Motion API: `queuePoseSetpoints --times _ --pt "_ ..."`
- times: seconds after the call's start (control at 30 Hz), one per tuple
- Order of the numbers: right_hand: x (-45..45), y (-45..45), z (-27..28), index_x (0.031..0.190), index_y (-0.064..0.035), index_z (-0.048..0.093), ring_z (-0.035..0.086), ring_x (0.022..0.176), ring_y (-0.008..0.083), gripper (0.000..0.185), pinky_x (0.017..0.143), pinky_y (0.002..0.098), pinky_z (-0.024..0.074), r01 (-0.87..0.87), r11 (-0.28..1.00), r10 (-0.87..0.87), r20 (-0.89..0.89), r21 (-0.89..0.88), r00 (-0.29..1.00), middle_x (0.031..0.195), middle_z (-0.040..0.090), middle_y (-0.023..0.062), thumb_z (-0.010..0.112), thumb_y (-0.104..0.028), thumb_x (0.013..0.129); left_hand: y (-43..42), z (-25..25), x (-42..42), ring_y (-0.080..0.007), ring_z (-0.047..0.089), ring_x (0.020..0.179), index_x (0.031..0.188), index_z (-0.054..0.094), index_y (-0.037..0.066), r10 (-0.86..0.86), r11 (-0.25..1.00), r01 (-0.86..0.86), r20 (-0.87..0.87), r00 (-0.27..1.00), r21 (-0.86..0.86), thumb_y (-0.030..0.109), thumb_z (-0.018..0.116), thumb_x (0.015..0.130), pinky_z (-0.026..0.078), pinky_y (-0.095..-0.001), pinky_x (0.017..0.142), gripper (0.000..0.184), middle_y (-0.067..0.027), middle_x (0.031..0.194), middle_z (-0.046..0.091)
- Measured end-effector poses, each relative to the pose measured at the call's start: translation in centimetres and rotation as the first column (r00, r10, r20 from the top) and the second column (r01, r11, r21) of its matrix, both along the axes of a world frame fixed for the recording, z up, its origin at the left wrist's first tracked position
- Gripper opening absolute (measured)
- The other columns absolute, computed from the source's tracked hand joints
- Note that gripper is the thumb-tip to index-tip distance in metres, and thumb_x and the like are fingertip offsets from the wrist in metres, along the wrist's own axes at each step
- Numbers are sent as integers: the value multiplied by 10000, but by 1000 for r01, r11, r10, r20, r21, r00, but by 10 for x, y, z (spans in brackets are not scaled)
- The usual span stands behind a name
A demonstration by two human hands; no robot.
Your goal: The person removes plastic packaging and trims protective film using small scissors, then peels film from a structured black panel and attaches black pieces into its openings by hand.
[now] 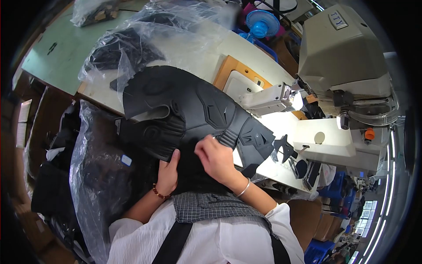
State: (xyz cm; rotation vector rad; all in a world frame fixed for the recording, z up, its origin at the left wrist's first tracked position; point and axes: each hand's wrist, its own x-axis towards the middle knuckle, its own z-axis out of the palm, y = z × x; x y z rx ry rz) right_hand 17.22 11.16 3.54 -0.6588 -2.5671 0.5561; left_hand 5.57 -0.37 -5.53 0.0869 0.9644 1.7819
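Note:
A large black molded piece (193,105) with raised panels and ribbed sections lies across the white worktable, its near edge toward my body. My left hand (169,174) holds that near edge, thumb on top and the other fingers hidden beneath. Over the middle of the piece, my right hand (215,159) is closed, its fingers curled together near a ribbed section; whatever they pinch is too small to make out. The arm of a sewing machine (272,99) reaches in just beyond the right part of the piece.
Clear plastic bags with black pieces (118,53) lie on the table at the back left. Another plastic bag (99,176) hangs at my left. A big machine head (343,53) stands at the right, a blue fan (262,24) behind. Small black parts (285,147) sit at the right.

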Motion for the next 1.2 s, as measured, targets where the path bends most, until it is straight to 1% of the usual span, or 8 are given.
queuePoseSetpoints --times 0.07,0.33,0.53,0.7,0.8,1.03,1.1,1.2 --pt "-2 2 -7 909 -67 608 630 608 201 194 516 311 471 169 986 -169 -72 3 983 805 587 39 758 -99 789 0 -2 2 -124 477 1234 1409 439 -12 25 999 -25 -29 999 21 83 528 1027 375 -284 1089 404 -52 1389 497" --pt "-16 0 -15 861 -73 593 598 589 233 156 507 360 462 158 959 -155 -30 235 987 771 560 46 731 -101 792 -1 -2 3 -125 479 1217 1398 448 -21 49 999 -48 -55 997 9 111 552 1022 370 -291 1090 412 -49 1372 507" --pt "20 -17 7 828 -96 602 608 644 251 139 526 374 465 -414 875 450 108 -251 886 775 565 66 699 -194 844 -4 -15 -2 -134 484 1215 1386 469 -20 -23 999 19 -157 987 -27 154 574 1018 386 -296 1060 420 -48 1363 518" --pt "18 -10 9 823 -73 624 610 603 254 170 530 360 471 73 997 -73 11 17 997 780 595 59 775 -147 792 -3 -3 -1 -134 489 1211 1389 471 -14 -19 999 18 -23 1000 -45 159 573 1019 386 -295 1059 421 -41 1363 517" --pt "4 -5 -4 878 -60 629 612 594 241 180 518 350 470 160 987 -162 -100 -29 982 814 606 52 770 -140 798 0 -6 2 -171 554 1176 1346 507 21 30 1000 -30 -62 998 9 173 543 1031 473 -336 1003 351 -62 1305 571" --pt "-11 0 -16 843 -65 575 603 581 225 169 503 342 464 158 959 -149 -57 236 987 771 549 56 726 -77 768 -2 -6 1 -160 513 1215 1386 478 15 39 999 -39 -66 997 3 158 538 1033 412 -327 1062 387 -50 1344 546" --pt "-7 -2 -15 835 -65 566 599 578 230 168 499 346 462 109 975 -103 -40 191 994 772 547 61 715 -71 757 -3 -4 0 -121 485 1212 1389 477 -4 19 1000 -19 -24 1000 9 146 557 1025 383 -287 1060 402 -35 1361 523" --pt "10 -11 1 837 -81 566 598 577 236 144 500 362 463 -145 988 141 -77 -45 987 753 544 65 693 -74 770 -6 -6 -7 -119 482 1210 1363 505 -9 -69 998 64 -309 948 -29 170 560 1027 387 -282 1035 385 -42 1343 539"
